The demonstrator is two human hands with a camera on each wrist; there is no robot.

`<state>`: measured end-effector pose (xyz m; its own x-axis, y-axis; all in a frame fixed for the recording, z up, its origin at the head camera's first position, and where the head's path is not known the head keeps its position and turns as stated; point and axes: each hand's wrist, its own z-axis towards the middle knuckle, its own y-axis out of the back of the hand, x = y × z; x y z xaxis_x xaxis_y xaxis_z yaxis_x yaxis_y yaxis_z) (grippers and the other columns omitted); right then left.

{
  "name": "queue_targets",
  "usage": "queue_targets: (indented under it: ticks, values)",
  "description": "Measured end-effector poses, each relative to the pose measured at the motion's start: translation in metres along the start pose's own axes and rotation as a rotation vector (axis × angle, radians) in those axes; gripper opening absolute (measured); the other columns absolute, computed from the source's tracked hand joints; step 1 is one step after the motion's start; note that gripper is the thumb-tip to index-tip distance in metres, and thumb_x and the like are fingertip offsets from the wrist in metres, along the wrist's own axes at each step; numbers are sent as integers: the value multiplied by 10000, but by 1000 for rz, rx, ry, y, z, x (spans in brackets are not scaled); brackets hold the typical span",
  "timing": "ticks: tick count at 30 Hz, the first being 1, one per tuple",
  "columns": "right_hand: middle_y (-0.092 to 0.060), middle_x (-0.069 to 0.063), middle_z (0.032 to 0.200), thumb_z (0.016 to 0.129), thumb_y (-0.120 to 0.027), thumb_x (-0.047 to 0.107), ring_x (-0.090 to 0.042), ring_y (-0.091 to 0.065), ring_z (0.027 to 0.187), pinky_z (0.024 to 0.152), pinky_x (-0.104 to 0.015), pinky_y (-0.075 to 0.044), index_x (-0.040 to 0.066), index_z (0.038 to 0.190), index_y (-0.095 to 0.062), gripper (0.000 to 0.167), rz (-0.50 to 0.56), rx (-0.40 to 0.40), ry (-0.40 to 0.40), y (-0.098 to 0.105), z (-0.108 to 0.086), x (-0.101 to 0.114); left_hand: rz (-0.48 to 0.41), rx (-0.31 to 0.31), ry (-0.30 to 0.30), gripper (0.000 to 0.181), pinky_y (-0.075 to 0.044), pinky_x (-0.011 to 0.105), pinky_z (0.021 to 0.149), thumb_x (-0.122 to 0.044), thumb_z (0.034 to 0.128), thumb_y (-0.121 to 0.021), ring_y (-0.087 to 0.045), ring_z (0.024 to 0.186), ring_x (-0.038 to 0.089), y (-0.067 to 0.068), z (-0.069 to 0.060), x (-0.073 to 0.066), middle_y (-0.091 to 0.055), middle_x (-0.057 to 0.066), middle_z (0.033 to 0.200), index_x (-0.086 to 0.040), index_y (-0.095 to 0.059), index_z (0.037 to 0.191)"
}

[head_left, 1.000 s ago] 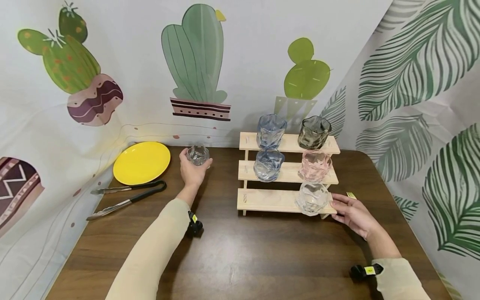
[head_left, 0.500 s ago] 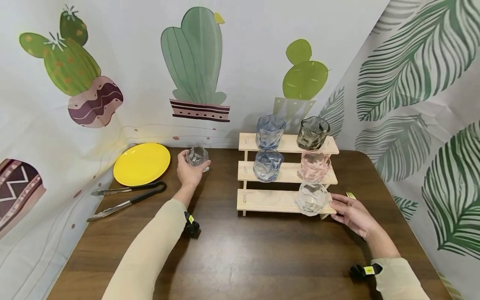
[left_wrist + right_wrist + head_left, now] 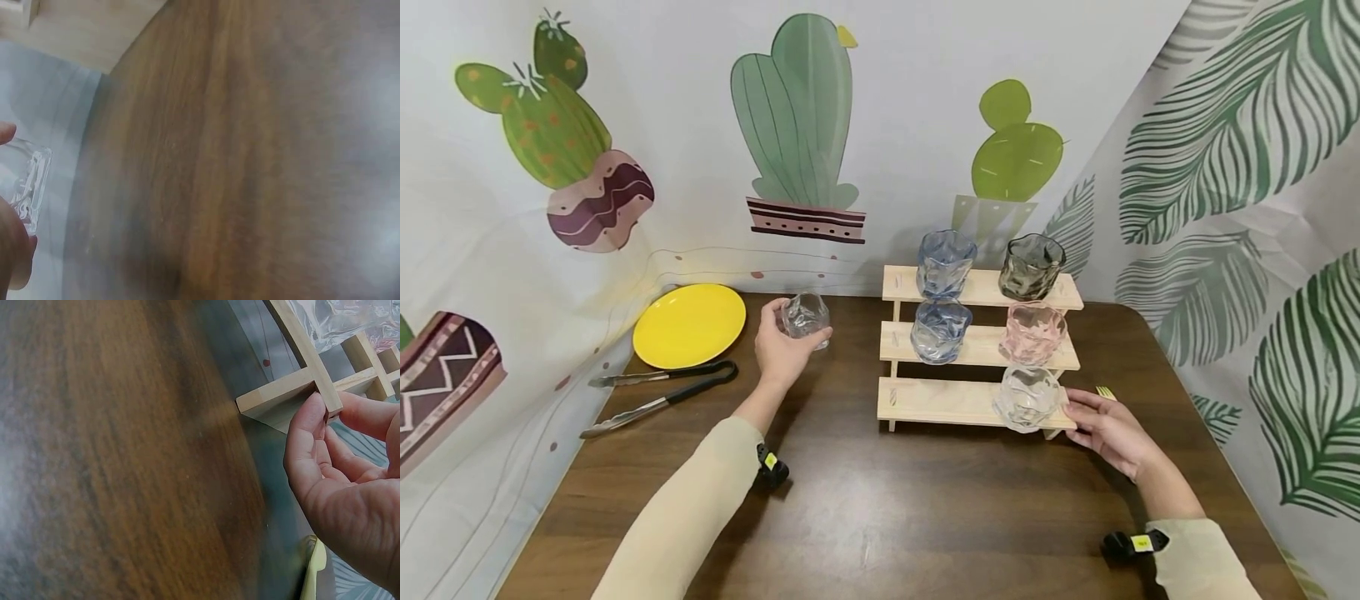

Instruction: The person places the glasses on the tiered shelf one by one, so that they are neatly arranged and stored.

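Observation:
My left hand [image 3: 782, 350] holds a clear drinking glass [image 3: 808, 318] near the back of the table, thumb and fingers around its sides. The left wrist view catches only part of that glass [image 3: 31, 187] at its left edge. My right hand [image 3: 1108, 432] pinches the right end of the lowest board of a three-tier wooden rack [image 3: 936, 400]; the right wrist view shows thumb and finger on the board's end [image 3: 328, 403]. On the rack stand a clear glass [image 3: 1027, 400], a pink glass [image 3: 1032, 333], a smoky grey glass [image 3: 1032, 267] and blue glasses [image 3: 942, 332].
A yellow plate [image 3: 689, 326] lies at the back left, with black-handled metal tongs [image 3: 677, 392] just in front of it. Partly hidden behind my right hand is a gold fork [image 3: 1104, 392]. A printed cloth [image 3: 910, 125] hangs behind the table [image 3: 880, 500].
My left hand, with the clear glass in it, has come slightly toward me and to the right, and the glass now leans. The right hand stays on the rack.

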<state>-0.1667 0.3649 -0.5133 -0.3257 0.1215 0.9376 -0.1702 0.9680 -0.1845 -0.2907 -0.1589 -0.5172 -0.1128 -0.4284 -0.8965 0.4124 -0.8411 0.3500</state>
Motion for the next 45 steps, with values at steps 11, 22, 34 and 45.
queue_targets:
  ticks: [11, 22, 34, 45]
  values:
    - [-687, 35, 1137, 1081, -547, 70, -116, -669, 956, 804, -277, -584, 253, 1214, -608, 235, -12, 7, 16, 1, 0, -1, -43, 186, -122, 867, -553, 362, 801, -297, 616, -1028, -630, 934, 228, 23, -48, -27, -600, 48, 1118, -212, -552, 1336]
    - [-692, 28, 1124, 1082, -534, 54, -117, -671, 943, 797, -271, -585, 266, 1198, -630, 260, -1, 20, 21, 0, 0, -1, -126, 396, -220, 873, -578, 406, 890, -270, 596, -1039, -677, 1015, 179, 21, -94, -60, -691, -31, 1180, -270, -568, 1332]
    - [-692, 27, 1128, 1081, -536, 53, -118, -669, 940, 793, -273, -585, 271, 1191, -645, 267, 12, 20, 23, 0, -1, -2, -125, 544, -300, 871, -560, 332, 926, -305, 608, -1029, -673, 1031, 132, -25, -118, -80, -687, -16, 1149, -254, -563, 1342]
    - [-689, 32, 1127, 1078, -546, 59, -113, -668, 946, 797, -275, -584, 272, 1193, -642, 260, 13, 16, 23, 0, 0, -3, -147, 593, -253, 883, -550, 300, 929, -296, 614, -1026, -681, 1045, 132, -56, -129, -87, -676, -49, 1193, -229, -565, 1364]
